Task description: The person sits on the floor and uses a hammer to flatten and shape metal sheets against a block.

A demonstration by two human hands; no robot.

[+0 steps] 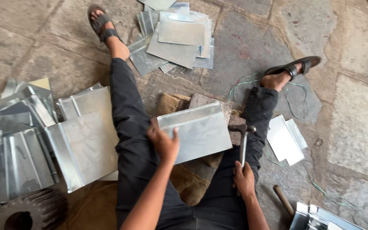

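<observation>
- Between the seated person's spread legs, 1 flat metal sheet (196, 132) lies across a stone block (211, 102), a folded lip running along its far edge.
- Left hand (165, 142) presses on the sheet's near left corner; thumb lies on top of the metal, fingers wrapped over the edge, clamped on the sheet.
- Right hand (244, 179) is closed round the handle of a hammer (243, 140); fingers together in a fist on the grip.
- Hammer head sits just beside the sheet's right edge, over the block; contact with the metal cannot be told.
- Burlap sacking (171, 104) shows under and behind the block, more of it bunched below the sheet's near edge.
- Person sits on the floor in dark trousers, both legs stretched out; 1 sandal (101, 21) on the left foot, 1 sandal (297, 66) on the right.
- Left of the left leg: a stack of bent sheets (84, 140) with raised folds, overlapping, spreading to the frame's left edge.
- Beyond the feet: a loose pile of flat sheets (175, 36), fanned at several angles.
- Right of the right knee: 2 small flat pieces (284, 140), lying side by side on the floor.
- Thin green wire (299, 113) loops across the stone floor (354, 123) near the right foot.
- Wooden handle (283, 199) lies on the floor near the right elbow; more folded metal (320, 217) at bottom right.
- Dark toothed wheel (26, 211) at bottom left, partly cut off.
</observation>
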